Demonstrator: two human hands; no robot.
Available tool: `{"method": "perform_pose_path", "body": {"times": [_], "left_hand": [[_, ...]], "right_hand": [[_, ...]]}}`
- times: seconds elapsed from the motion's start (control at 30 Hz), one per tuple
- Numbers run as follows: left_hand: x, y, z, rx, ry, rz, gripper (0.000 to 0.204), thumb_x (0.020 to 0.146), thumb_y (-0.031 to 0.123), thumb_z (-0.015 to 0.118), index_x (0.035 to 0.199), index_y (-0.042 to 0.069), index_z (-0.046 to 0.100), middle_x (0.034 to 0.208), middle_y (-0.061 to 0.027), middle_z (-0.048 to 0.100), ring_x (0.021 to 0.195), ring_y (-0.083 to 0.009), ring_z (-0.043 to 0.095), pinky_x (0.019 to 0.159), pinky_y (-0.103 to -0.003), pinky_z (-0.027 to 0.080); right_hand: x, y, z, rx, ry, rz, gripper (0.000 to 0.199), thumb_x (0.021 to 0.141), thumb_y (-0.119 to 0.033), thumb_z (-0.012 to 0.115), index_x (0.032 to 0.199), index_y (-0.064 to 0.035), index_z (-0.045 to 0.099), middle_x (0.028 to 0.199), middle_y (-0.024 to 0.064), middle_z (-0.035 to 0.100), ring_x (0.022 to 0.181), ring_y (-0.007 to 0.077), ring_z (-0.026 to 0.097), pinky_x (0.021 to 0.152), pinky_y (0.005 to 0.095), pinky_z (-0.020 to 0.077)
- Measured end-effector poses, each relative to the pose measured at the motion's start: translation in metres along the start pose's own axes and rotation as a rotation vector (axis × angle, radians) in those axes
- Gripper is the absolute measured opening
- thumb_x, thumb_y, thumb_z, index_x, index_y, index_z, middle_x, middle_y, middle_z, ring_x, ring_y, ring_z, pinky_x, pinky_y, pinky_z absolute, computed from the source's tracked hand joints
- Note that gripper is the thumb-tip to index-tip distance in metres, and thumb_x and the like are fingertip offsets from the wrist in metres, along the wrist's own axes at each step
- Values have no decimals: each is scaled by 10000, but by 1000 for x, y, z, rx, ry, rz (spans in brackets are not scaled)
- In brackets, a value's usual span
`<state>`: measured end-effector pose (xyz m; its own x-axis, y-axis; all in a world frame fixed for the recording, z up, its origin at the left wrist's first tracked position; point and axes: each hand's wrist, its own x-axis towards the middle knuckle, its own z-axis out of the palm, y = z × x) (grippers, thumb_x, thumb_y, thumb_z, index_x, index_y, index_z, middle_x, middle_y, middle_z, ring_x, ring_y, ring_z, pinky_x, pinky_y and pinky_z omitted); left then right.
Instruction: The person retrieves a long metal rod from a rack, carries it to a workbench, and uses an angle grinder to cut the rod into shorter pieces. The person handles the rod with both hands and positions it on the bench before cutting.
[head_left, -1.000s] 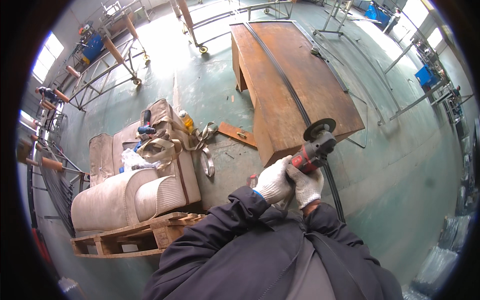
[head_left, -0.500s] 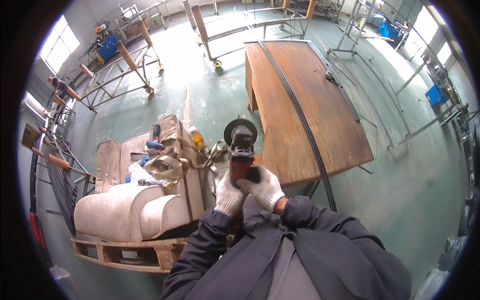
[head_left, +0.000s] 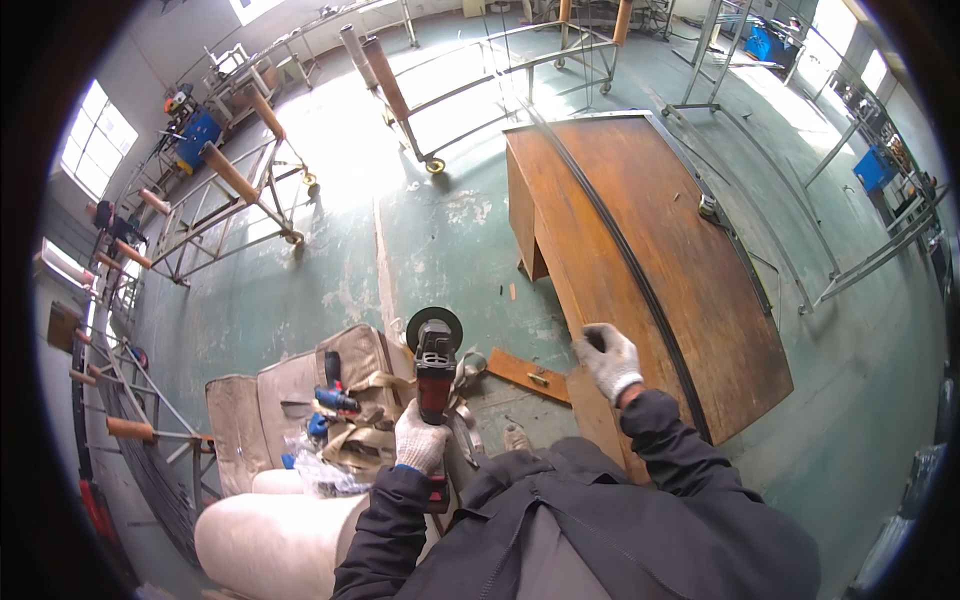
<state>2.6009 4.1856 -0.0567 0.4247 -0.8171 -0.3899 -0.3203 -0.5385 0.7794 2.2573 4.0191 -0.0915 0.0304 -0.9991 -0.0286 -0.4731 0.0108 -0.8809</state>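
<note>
While you stand over the pile:
Left hand point(head_left: 420, 440): your fingers wrap the grinder point(head_left: 434, 365), disc pointing away, clear of your body.
Right hand point(head_left: 610, 362): fingers curled loosely, empty, over the wooden table point(head_left: 650, 260) edge.
Tool bag point(head_left: 365, 420): just below the grinder.

Wheeled metal racks point(head_left: 250, 200) on green floor point(head_left: 450, 240); blue tool, possibly drill point(head_left: 335, 400), among bags.

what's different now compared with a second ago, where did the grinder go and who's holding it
The angle grinder swung from the rusty table's edge leftward over the stack of tan pads. Both gloved hands gripped it before; now only the left hand holds it. The right hand let go and rests at the table's edge. Table and pads stayed put.
</note>
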Motion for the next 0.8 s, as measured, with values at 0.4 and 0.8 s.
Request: {"method": "perform_pose_path", "body": {"times": [0.4,0.8], "left_hand": [[247,36,-46,-84,60,-38,439,664,33,807,1088,-4,702,907,-94,746,801,-242,722,773,-387,603],[580,233,-76,42,-12,-64,448,699,25,781,1135,-31,699,943,-119,784,842,-243,751,825,-377,611]], "right_hand": [[231,6,64,-243,165,33,356,934,-234,875,1205,-32,764,1031,146,816,950,280,802,902,395,625],[659,-87,163,-297,135,-143,380,962,-272,861,1261,-66,748,1146,156,786,1066,355,786,938,448,631]]}}
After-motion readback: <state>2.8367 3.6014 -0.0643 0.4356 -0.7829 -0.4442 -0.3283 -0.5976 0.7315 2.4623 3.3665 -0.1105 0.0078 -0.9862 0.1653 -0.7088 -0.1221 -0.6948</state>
